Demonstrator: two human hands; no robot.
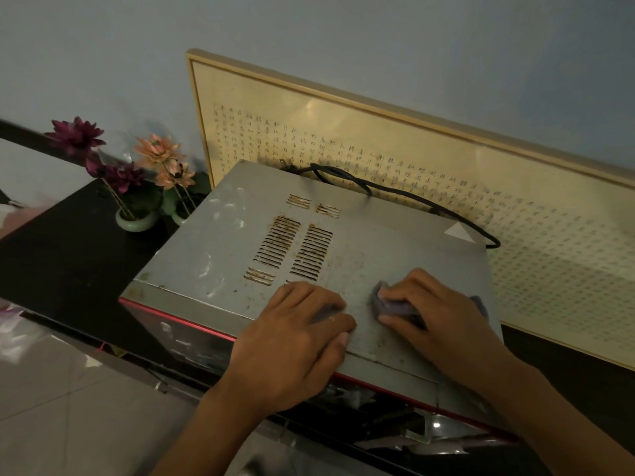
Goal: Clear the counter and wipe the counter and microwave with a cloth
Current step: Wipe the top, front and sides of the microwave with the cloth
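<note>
A crumpled blue-grey cloth (395,305) lay pressed on the front right part of a grey metal microwave's top (223,242), bunched under the person's right hand (436,310), whose fingers curled over and gripped it. The left hand (299,341) rested palm-down just beside it at the front edge, fingers loosely bent on the bare metal and holding nothing.

The lid was dull, speckled and smeared with pale streaks on its left half, and its rows of slotted vents (292,249) were rimmed with brown rust. A red trim strip (178,321) ran along the front edge. A black power cord (412,197) looped over the rear of the lid.

The appliance stood on a black counter (62,249). To its left, purple and peach artificial lotus flowers (137,166) rose from small pale green pots (135,223). Behind it, a wide gold-framed panel of calligraphy (515,207) leaned against a plain blue-grey wall (309,29). Pale glossy floor tiles (68,407) showed below the counter in the dim room.
</note>
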